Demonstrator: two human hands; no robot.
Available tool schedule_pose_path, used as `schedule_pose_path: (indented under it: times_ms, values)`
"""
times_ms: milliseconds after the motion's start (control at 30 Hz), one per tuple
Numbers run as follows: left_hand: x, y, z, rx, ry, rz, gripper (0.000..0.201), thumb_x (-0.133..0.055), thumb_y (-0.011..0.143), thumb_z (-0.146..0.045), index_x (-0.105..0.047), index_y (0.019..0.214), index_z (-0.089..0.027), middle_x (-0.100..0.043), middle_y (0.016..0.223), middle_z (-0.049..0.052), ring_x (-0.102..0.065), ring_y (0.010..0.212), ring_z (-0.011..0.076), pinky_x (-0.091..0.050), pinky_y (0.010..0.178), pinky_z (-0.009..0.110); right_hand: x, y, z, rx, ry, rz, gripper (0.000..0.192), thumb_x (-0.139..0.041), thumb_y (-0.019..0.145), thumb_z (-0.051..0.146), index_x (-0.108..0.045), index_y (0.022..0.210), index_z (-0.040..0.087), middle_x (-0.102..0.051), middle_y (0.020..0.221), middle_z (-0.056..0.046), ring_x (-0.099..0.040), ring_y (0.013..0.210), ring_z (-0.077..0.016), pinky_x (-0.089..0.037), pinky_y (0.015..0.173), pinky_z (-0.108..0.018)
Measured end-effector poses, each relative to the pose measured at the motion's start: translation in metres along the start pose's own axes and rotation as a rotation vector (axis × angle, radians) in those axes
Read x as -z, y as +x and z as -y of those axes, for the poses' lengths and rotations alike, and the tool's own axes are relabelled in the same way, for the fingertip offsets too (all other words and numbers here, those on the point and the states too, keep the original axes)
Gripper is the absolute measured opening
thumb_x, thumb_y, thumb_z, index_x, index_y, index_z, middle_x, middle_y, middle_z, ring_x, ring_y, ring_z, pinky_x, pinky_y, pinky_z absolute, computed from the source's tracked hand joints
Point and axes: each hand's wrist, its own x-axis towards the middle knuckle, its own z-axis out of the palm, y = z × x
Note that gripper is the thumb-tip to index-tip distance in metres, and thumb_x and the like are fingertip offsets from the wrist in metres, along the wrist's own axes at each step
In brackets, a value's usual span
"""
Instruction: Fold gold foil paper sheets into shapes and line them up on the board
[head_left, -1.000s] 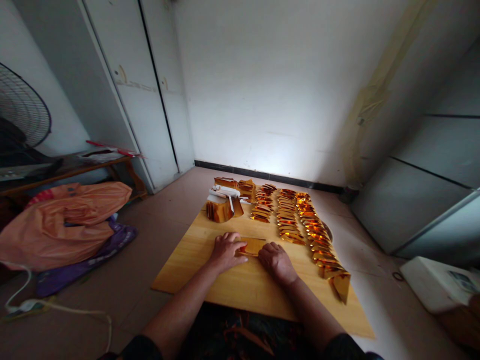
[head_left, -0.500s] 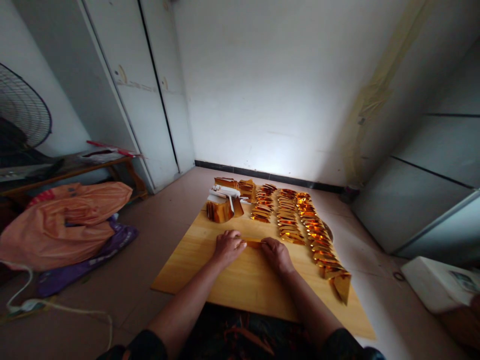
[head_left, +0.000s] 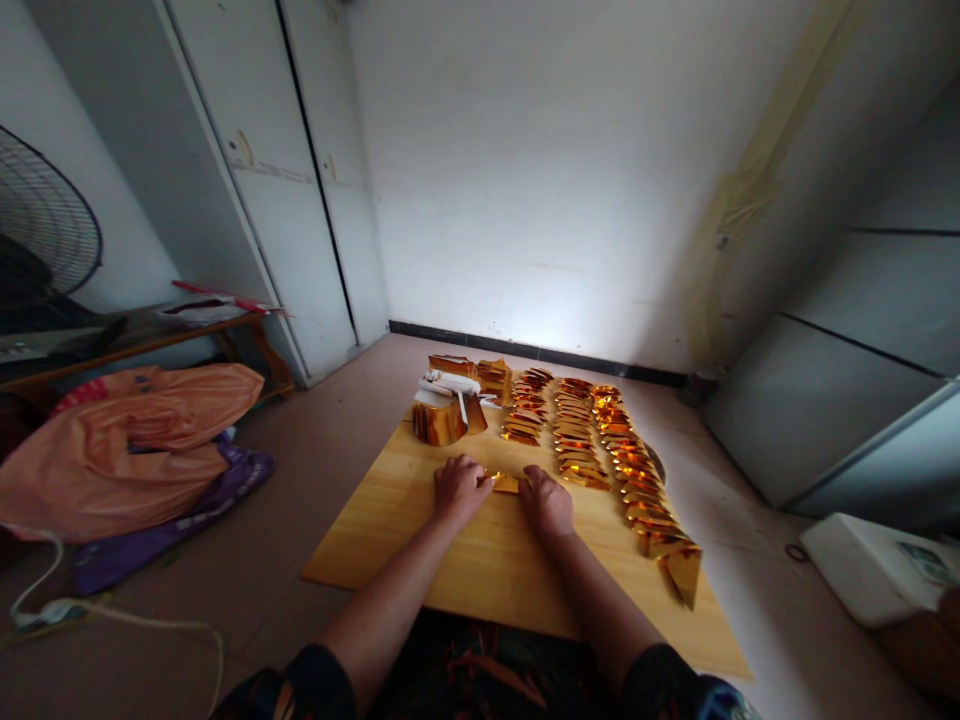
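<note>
A small folded piece of gold foil paper (head_left: 505,482) lies on the wooden board (head_left: 390,520) between my hands. My left hand (head_left: 459,486) pinches its left end and my right hand (head_left: 547,500) presses its right end, both flat against the board. Beyond them, several rows of folded gold paper pieces (head_left: 581,440) run away from me. A bundle of gold sheets (head_left: 446,412) with a white band stands at the board's far left.
An orange plastic bag (head_left: 127,440) over purple cloth lies on the floor at left, with a white cord (head_left: 112,620) near it. A fan (head_left: 45,235) and low wooden table (head_left: 127,340) stand far left. A white box (head_left: 877,565) sits at right.
The gold paper between my hands has become narrower, folded down from a wider flat piece. Both hands have shifted slightly away from me along the board.
</note>
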Motion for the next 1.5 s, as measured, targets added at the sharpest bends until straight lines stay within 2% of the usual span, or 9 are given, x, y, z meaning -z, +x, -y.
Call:
schedule_pose_path:
  times_ms: [233,833,1067,1167,1300,1500]
  values:
    - [-0.002,0.001,-0.004,0.034,0.052,0.020,0.018,-0.057,0.080,-0.037,-0.063,0.075,-0.021,-0.060,0.097,0.004,-0.050,0.100,0.0217,-0.036,0.081,0.034,0.007,0.000,0.007,-0.027,-0.061,0.052,0.023,-0.043,0.091,0.027,-0.060,0.105,0.023,-0.069,0.094,-0.003,-0.065,0.085,-0.0131,-0.041,0.068,-0.020]
    - [-0.002,-0.002,-0.007,0.041,0.064,0.003,0.013,-0.058,0.080,-0.033,-0.061,0.076,-0.021,-0.058,0.095,0.004,-0.049,0.099,0.0213,-0.036,0.080,0.034,0.004,0.002,0.006,-0.028,-0.098,0.038,0.019,-0.044,0.090,0.029,-0.061,0.095,0.022,-0.067,0.088,-0.003,-0.062,0.077,-0.0127,-0.035,0.060,-0.022]
    - [-0.003,-0.006,-0.008,0.049,0.028,-0.050,0.017,-0.060,0.080,-0.033,-0.055,0.093,-0.023,-0.057,0.099,0.004,-0.047,0.101,0.0216,-0.034,0.082,0.034,0.000,0.001,0.003,-0.026,-0.098,-0.002,0.017,-0.046,0.089,0.031,-0.059,0.096,0.022,-0.062,0.091,-0.001,-0.058,0.071,-0.0106,-0.031,0.057,-0.023]
    - [-0.002,-0.008,-0.008,0.001,0.007,-0.055,0.020,-0.061,0.080,-0.030,-0.055,0.099,-0.027,-0.056,0.103,0.003,-0.046,0.103,0.0208,-0.033,0.083,0.033,-0.002,0.000,0.001,-0.012,-0.082,-0.033,0.017,-0.045,0.090,0.031,-0.059,0.093,0.022,-0.059,0.092,0.000,-0.056,0.069,-0.0091,-0.029,0.056,-0.023]
    - [-0.002,-0.009,-0.007,-0.073,-0.006,-0.036,0.005,-0.057,0.083,-0.027,-0.061,0.086,-0.027,-0.055,0.101,0.002,-0.045,0.102,0.0197,-0.032,0.083,0.033,-0.002,0.000,0.000,0.006,-0.065,-0.045,0.017,-0.046,0.090,0.031,-0.060,0.086,0.022,-0.059,0.088,0.000,-0.055,0.072,-0.0092,-0.027,0.056,-0.022]
    - [-0.003,-0.006,-0.006,-0.031,0.005,-0.011,0.005,-0.056,0.082,-0.027,-0.059,0.084,-0.024,-0.057,0.095,0.002,-0.047,0.099,0.0199,-0.033,0.082,0.034,0.002,0.000,0.002,0.011,-0.091,-0.028,0.018,-0.045,0.091,0.026,-0.061,0.084,0.021,-0.061,0.085,-0.001,-0.056,0.075,-0.0099,-0.027,0.058,-0.022]
